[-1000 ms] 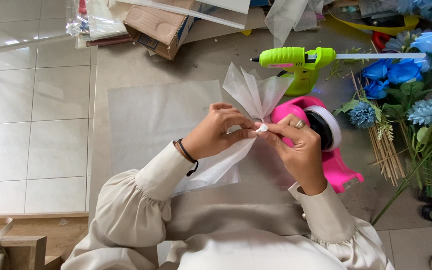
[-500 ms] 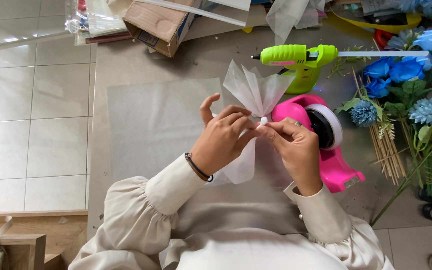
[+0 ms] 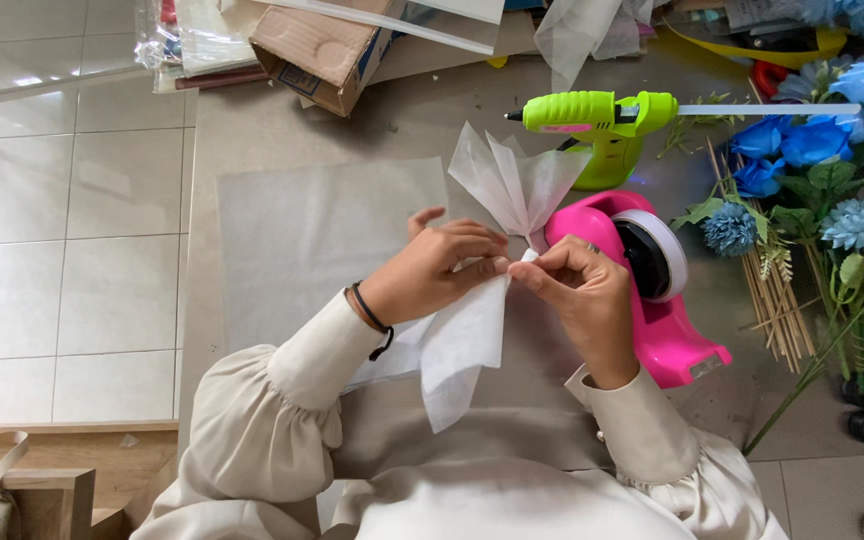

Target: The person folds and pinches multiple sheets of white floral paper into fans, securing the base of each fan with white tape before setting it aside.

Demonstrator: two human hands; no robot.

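My left hand and my right hand pinch the gathered middle of a thin white tissue sheet. The sheet fans out above the pinch toward the far side and hangs wide below it toward my lap. The fingertips of both hands meet at the pinch, where a small bit of white tape shows. A black band circles my left wrist. A pink tape dispenser with a white tape roll sits just right of my right hand.
A lime-green glue gun stands beyond the dispenser. Blue artificial flowers and thin wooden sticks lie at right. A flat translucent sheet covers the grey work surface; a cardboard box and plastic wraps lie at the far edge.
My left hand shifted its grip along the gathered part, fingers lifting briefly and closing again. The lower part of the tissue now hangs wider below the pinch.
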